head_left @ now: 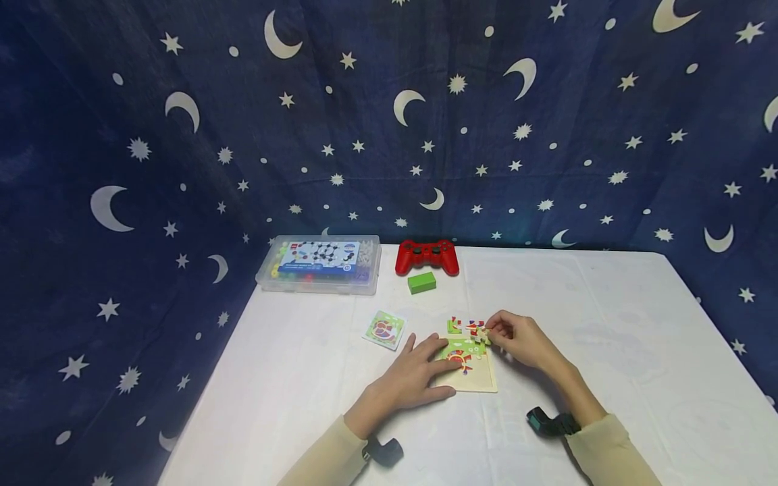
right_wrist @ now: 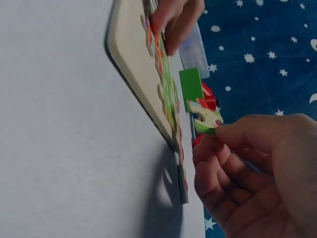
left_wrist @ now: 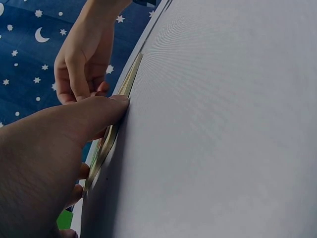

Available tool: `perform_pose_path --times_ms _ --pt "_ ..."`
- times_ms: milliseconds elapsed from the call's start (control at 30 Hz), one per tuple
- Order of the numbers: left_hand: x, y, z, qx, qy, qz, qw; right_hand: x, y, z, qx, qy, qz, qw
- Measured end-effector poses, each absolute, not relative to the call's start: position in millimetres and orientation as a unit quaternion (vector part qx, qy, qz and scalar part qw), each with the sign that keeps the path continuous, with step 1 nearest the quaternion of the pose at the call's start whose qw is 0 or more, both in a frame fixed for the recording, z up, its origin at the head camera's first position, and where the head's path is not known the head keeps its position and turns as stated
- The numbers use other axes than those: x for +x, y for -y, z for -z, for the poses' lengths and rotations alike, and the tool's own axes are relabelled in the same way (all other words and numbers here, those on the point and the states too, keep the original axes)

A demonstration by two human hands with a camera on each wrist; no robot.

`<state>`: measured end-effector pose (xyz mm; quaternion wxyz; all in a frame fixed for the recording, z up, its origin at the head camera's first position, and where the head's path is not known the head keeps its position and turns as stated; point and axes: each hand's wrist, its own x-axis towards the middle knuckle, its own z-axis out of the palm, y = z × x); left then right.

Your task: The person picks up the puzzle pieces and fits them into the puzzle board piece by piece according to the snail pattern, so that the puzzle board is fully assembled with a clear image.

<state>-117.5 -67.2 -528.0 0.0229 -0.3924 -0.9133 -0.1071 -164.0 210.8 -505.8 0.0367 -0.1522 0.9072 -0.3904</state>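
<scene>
A small wooden jigsaw board (head_left: 480, 379) lies on the table, its upper part filled with green, red and purple pieces (right_wrist: 167, 94) and its lower part bare wood. My left hand (head_left: 410, 374) rests over its left side, fingers spread across the pieces; in the left wrist view the thumb (left_wrist: 106, 111) lies at the board's near edge. Beyond the right corner, my right hand (head_left: 519, 337) pinches a jigsaw piece (right_wrist: 208, 119) between thumb and forefinger, raised above the table. Loose pieces (head_left: 454, 325) lie just behind the board.
A square picture card (head_left: 385, 329) lies left of the board. Farther back are a green block (head_left: 422, 283), a red game controller (head_left: 427, 258) and a clear plastic case (head_left: 319, 264) of small parts. A dark starry cloth (head_left: 365, 121) hangs behind the white table.
</scene>
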Motion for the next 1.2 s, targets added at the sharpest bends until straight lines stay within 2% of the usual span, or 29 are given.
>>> perform_pose_path --times_ms 467,733,1200 --pt "-119 67 530 -0.392 0.913 0.112 0.025 -148 -205 510 -0.200 -0.899 0.385 0.059" --pt "-120 67 532 -0.393 0.913 0.111 0.022 -145 -207 513 -0.205 -0.902 0.368 0.093" --pt "-119 66 531 -0.389 0.914 0.115 0.015 -142 -205 515 -0.220 -0.906 0.356 0.069"
